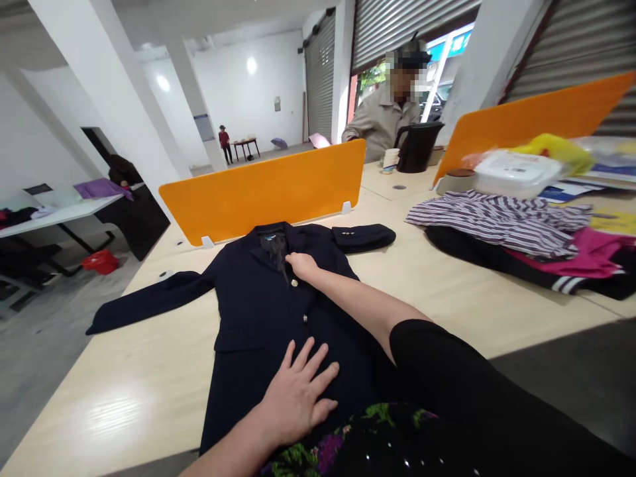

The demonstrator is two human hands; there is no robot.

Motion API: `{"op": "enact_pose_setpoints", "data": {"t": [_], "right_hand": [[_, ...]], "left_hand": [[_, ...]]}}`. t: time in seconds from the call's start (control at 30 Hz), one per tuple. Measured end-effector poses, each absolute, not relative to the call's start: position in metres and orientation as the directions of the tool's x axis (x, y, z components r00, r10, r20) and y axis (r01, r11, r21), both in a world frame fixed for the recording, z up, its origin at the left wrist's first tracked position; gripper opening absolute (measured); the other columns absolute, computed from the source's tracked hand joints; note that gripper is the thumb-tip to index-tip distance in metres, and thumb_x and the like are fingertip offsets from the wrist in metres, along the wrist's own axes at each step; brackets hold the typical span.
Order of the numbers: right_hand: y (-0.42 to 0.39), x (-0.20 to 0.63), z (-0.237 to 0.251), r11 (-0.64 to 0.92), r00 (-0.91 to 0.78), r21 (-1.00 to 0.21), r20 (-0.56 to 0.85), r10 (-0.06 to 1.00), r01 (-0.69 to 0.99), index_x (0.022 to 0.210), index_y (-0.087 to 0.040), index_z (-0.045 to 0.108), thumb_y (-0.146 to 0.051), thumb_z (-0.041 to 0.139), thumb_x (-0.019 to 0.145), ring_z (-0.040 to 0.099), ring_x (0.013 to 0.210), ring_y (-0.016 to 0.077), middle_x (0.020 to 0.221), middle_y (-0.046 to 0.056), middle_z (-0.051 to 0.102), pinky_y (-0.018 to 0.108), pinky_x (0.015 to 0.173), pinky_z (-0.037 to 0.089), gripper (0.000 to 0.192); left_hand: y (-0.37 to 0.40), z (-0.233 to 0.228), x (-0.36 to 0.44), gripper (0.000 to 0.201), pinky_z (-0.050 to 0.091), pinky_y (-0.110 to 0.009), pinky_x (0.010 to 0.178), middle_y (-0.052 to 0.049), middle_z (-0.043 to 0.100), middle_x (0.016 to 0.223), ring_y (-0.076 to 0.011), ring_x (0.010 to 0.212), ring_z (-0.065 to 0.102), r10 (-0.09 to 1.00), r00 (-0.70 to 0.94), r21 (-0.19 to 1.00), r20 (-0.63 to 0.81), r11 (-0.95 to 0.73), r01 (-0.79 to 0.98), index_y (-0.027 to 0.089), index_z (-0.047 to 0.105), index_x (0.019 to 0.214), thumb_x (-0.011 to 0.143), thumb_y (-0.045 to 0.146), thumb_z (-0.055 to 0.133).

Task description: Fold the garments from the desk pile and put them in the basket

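A dark navy jacket lies front up on the pale wooden table, its collar toward the orange divider and both sleeves spread out sideways. Two metal buttons run down its front. My right hand is closed on the jacket's lapel edge, just above the upper button. Flat on the lower front of the jacket rests my left hand, fingers spread. The hem side is partly hidden by my arms and my flowered black clothing.
An orange divider stands behind the jacket. Folded clothes with a striped top lie at right, near a white plastic box. A black pitcher and a cup stand farther back. A person is beyond them.
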State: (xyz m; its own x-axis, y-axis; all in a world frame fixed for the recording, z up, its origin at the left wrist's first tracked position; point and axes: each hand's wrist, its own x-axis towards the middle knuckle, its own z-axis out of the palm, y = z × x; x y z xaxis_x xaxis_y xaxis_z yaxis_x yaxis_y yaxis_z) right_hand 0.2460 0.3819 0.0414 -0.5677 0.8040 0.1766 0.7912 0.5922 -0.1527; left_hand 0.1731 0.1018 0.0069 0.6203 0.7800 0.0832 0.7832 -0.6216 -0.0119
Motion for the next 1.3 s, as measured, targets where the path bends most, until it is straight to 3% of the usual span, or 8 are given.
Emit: {"op": "enact_pose_setpoints", "data": {"t": [0.23,0.37,0.5,0.63,0.87,1.07,1.17,1.3], "right_hand": [[0.394,0.221,0.041,0.583,-0.556,-0.148,0.188,0.809,0.799,0.112,-0.023,0.062,-0.010,0.040,0.089,0.053,0.105,0.0214,0.116,0.010,0.058,0.031,0.084,0.043,0.034],[0.384,0.213,0.036,0.526,-0.487,-0.170,0.223,0.844,0.833,0.126,-0.023,0.054,-0.019,0.035,0.094,0.050,0.111,0.0253,0.121,0.013,0.055,0.039,0.091,0.040,0.038],[0.372,0.207,0.022,0.638,-0.595,-0.220,0.234,0.769,0.738,0.141,-0.028,0.040,-0.047,0.032,0.096,0.028,0.134,0.0314,0.145,0.010,0.039,0.056,0.105,0.024,0.049],[0.374,0.208,0.013,0.654,-0.658,-0.289,0.099,0.747,0.699,0.143,-0.026,0.038,-0.050,0.034,0.095,0.012,0.141,0.0310,0.154,0.007,0.027,0.062,0.109,0.012,0.054],[0.323,0.235,0.029,0.772,-0.739,-0.268,0.233,0.632,0.576,0.144,-0.026,0.038,-0.052,0.040,0.094,0.008,0.143,0.0303,0.156,0.008,0.021,0.065,0.109,0.010,0.057],[0.258,0.287,0.024,0.836,-0.857,-0.247,0.038,0.514,0.491,0.144,-0.024,0.039,-0.060,0.041,0.090,0.015,0.141,0.0362,0.154,0.012,0.026,0.067,0.107,0.014,0.064],[0.250,0.301,0.018,0.855,-0.865,-0.243,0.096,0.492,0.459,0.144,-0.025,0.037,-0.059,0.038,0.092,0.016,0.141,0.0338,0.153,0.010,0.028,0.064,0.109,0.012,0.062],[0.242,0.304,0.016,0.855,-0.863,-0.248,0.116,0.492,0.455,0.143,-0.024,0.040,-0.057,0.041,0.092,0.018,0.140,0.0358,0.152,0.011,0.031,0.066,0.108,0.013,0.061]], "left_hand": [[0.104,0.002,0.172,0.061,0.022,-0.058,0.112,-0.003,0.018,0.157,-0.0289,0.144,0.012,0.769,0.636,0.022,0.062,-0.638,0.770,0.030,0.021,0.148,0.093,0.051,0.035],[0.104,0.003,0.173,0.061,0.021,-0.059,0.112,-0.003,0.019,0.157,-0.0291,0.144,0.012,0.768,0.638,0.046,0.055,-0.641,0.766,0.030,0.022,0.148,0.093,0.052,0.034],[0.104,0.007,0.174,0.058,0.019,-0.058,0.113,-0.003,0.021,0.157,-0.0291,0.144,0.013,0.773,0.633,0.072,0.041,-0.634,0.770,0.030,0.025,0.147,0.093,0.051,0.032],[0.103,0.012,0.175,0.056,0.019,-0.058,0.114,-0.003,0.024,0.155,-0.0284,0.144,0.015,0.786,0.617,0.091,0.037,-0.618,0.781,0.030,0.029,0.145,0.093,0.051,0.033],[0.101,0.022,0.178,0.056,0.026,-0.053,0.114,-0.006,0.032,0.152,-0.0253,0.142,0.023,0.795,0.602,0.113,0.069,-0.606,0.787,0.022,0.037,0.141,0.093,0.050,0.037],[0.096,0.033,0.121,0.043,0.030,-0.052,0.111,-0.008,0.045,0.144,-0.0263,0.140,0.026,0.895,0.284,0.006,0.344,-0.304,0.953,0.021,0.050,0.134,0.094,0.035,0.038],[0.097,0.023,0.090,0.054,0.032,-0.060,0.106,-0.009,0.039,0.148,-0.0343,0.139,0.027,0.948,0.173,-0.094,0.266,-0.153,0.984,0.024,0.043,0.140,0.090,0.047,0.044],[0.089,0.001,0.081,0.054,0.032,-0.058,0.107,-0.006,0.036,0.150,-0.0325,0.138,0.031,0.967,0.172,-0.185,0.190,-0.137,0.973,0.026,0.040,0.142,0.092,0.046,0.039]]}}
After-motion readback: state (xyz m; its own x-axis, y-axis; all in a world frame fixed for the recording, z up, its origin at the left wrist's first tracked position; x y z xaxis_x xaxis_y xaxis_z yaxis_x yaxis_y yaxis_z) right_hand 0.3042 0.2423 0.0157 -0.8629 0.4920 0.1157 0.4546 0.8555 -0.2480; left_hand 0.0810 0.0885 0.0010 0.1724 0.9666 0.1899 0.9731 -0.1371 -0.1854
